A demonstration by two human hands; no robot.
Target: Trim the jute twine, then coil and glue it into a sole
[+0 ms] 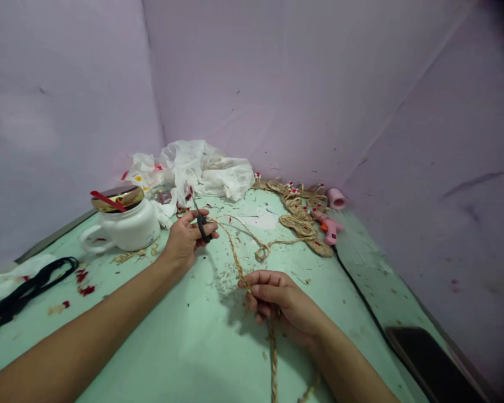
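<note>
Small black-handled scissors [202, 224] are in my left hand [187, 235], their blades pointing away from me. A braided straw-coloured cord [234, 254] runs from the fingers of that hand down to my right hand [279, 299]. My right fingers pinch the cord, and its lower length [273, 358] hangs down toward the near edge. Whether my left fingers grip the cord's upper end too is hard to see. A thinner strand with a loose loop [262, 253] lies beyond my hands, leading to a coiled, sole-shaped braided piece [297, 226].
A white mug [130, 228] with a gold lid [117, 198] stands left, near black cords [33, 288]. White plastic bags [210, 170] are heaped at the back. A pink glue gun [328, 228], a pink roll [336, 198] and a dark phone-like object [432, 364] lie right.
</note>
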